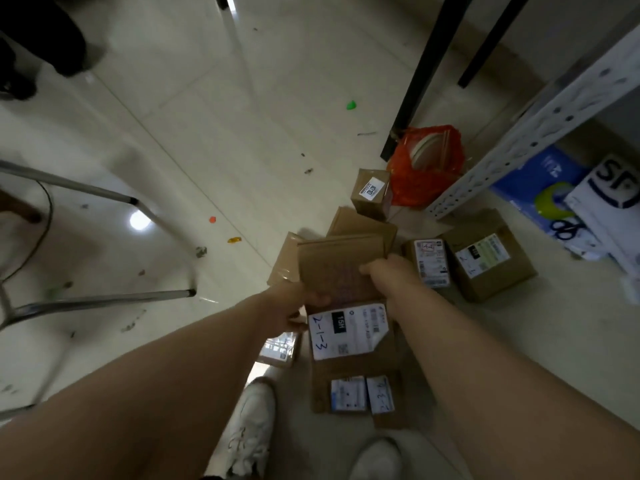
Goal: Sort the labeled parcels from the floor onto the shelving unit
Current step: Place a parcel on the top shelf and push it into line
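White shoes (pixel 251 427) stand at the pile's near edge; above them the left hand (pixel 292 308) grips the left edge of a flat parcel (pixel 337 268), whose label (pixel 346 332), seemingly marked 2-1-3, faces up, and the right hand (pixel 384 270) curls over its right edge, so it hangs between both hands above the others on the floor. I judge the step to be reading that code, so hold the parcel level and steady until it is read. Then keep both grips while swinging right, over the boxes (pixel 485 265), to the shelf (pixel 526 135), lest the thin card buckle or slip.
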Demonstrator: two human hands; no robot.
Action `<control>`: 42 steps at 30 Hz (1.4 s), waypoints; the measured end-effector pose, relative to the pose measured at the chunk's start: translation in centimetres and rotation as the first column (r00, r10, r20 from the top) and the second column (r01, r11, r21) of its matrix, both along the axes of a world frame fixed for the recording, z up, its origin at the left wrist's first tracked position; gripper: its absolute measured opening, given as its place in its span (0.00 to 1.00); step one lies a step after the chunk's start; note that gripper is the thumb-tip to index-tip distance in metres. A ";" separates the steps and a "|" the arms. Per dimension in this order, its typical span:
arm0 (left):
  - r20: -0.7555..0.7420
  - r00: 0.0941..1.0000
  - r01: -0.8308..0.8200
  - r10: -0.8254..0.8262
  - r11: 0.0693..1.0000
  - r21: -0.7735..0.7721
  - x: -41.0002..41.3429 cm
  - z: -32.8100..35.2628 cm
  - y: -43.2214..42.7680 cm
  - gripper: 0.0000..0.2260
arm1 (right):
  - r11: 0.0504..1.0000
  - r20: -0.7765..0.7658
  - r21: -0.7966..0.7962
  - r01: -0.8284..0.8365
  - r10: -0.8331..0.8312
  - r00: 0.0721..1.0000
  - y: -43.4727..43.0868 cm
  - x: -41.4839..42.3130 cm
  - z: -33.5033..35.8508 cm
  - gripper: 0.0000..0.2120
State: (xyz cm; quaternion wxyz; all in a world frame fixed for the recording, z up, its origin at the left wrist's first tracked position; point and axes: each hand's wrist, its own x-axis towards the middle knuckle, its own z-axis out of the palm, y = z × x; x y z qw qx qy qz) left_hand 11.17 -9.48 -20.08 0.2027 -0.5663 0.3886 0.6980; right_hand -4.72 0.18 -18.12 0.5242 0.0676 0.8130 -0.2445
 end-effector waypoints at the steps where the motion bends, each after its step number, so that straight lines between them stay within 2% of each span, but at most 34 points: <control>1: -0.020 1.000 -0.017 0.017 1.000 0.005 0.0 2.4 -0.5 0.20 | 0.999 -0.023 -0.037 -0.022 0.021 1.000 -0.2 -0.2 2.7 0.21; 4: -0.099 0.995 -0.008 0.010 1.000 0.026 -0.5 10.5 -0.7 0.24 | 0.992 -0.121 -0.106 -0.062 0.049 0.991 -0.4 -1.1 11.3 0.22; 8: -0.204 0.979 0.014 -0.012 1.000 0.011 -1.8 22.9 0.2 0.25 | 0.975 -0.162 -0.214 -0.059 0.024 0.986 -0.3 -2.5 24.5 0.19; 12: -0.339 0.941 0.035 -0.005 0.996 0.083 -2.8 35.5 0.8 0.27 | 0.951 -0.247 -0.298 -0.079 0.003 0.969 0.2 -3.2 38.3 0.20; 16: -0.444 0.896 0.011 0.017 0.998 0.060 -4.2 46.8 0.7 0.21 | 0.932 -0.326 -0.353 -0.081 -0.042 0.944 1.8 -4.0 50.4 0.24; 20: -0.589 0.807 -0.009 0.043 0.998 0.061 -5.5 57.1 0.1 0.22 | 0.898 -0.368 -0.439 0.008 -0.188 0.911 3.9 -4.3 61.5 0.22; 22: -0.662 0.750 0.027 0.002 0.999 0.034 -5.9 61.9 0.0 0.24 | 0.862 -0.368 -0.503 0.059 -0.276 0.888 4.9 -4.0 66.5 0.20; 25: -0.677 0.733 0.015 -0.067 0.996 -0.083 -6.6 68.1 0.1 0.32 | 0.843 -0.475 -0.538 0.001 -0.304 0.826 5.8 -3.3 73.0 0.15; 27: -0.675 0.732 -0.021 -0.096 0.987 -0.162 -7.2 71.7 0.3 0.28 | 0.848 -0.563 -0.524 -0.078 -0.276 0.779 6.5 -2.9 76.5 0.16; 29: -0.694 0.716 -0.052 -0.075 0.986 -0.160 -7.6 74.7 0.5 0.27 | 0.867 -0.614 -0.478 -0.140 -0.216 0.759 7.6 -2.4 79.3 0.19; 32: -0.724 0.689 -0.158 0.027 0.981 -0.113 -8.5 77.7 0.9 0.37 | 0.897 -0.621 -0.429 -0.109 -0.205 0.757 9.9 -1.5 81.6 0.20; 35: -0.755 0.653 -0.174 0.057 0.982 -0.076 -9.3 79.4 1.8 0.40 | 0.893 -0.613 -0.449 -0.023 -0.289 0.736 12.1 -1.6 82.2 0.27; 42: -0.798 0.602 -0.099 0.026 0.994 -0.042 -10.3 80.9 6.0 0.41 | 0.724 -0.546 -0.681 0.112 -0.604 0.581 14.9 -2.0 83.3 0.09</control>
